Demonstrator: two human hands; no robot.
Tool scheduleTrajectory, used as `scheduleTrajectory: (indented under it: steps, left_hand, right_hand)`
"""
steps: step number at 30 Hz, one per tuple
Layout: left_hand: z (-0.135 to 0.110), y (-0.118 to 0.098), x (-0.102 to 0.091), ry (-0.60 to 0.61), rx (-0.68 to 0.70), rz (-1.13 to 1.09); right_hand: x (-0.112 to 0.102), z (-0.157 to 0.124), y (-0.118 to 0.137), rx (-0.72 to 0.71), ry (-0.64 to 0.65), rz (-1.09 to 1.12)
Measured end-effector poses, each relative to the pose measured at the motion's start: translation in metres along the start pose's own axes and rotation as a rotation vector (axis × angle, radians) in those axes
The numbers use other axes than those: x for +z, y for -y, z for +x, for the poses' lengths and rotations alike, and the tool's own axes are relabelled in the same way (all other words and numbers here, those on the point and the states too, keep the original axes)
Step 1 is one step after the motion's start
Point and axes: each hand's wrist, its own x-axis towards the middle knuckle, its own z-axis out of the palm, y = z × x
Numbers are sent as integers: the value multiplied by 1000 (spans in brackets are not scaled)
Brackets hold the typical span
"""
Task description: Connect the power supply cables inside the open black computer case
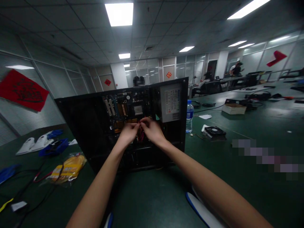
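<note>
A black computer case (pixel 80 126) stands open on the table, its inside facing me. A motherboard (pixel 137 98) fills its upper middle, with a silver square (pixel 138 110) on it. At the upper right of the case sits a power supply (pixel 171 103) with a white label. My left hand (pixel 129 131) and my right hand (pixel 153 129) meet in front of the board, fingers pinched. Between them runs a bundle of red and dark cables (pixel 141 134), which both hands grip. The fingertips partly hide the cable ends, and my hands cover the lower board.
Right of the case stands a water bottle (pixel 189 117), with a cooling fan (pixel 215 132) and a cardboard box (pixel 234 109) beyond. Left lie a yellow packet (pixel 70 167), a blue tray (pixel 53 148), white gloves (pixel 35 144) and loose cables. People sit and stand farther back.
</note>
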Motion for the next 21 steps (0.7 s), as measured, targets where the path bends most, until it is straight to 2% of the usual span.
scheduleTrajectory:
  steps: [3,6,11,21]
  left_hand:
    - [-1,5,-1,40,-83,203]
    - [-3,10,2,94,-149,314]
    - [-5,18,11,121,-196,439]
    - [-6,15,10,63,-233,551]
  right_hand:
    - [-2,2,-4,31,96,-121]
    - [-3,5,-10,118,215,-206]
    - [-4,8,-21,208,387,-213]
    - [-5,8,-21,235,415,-146]
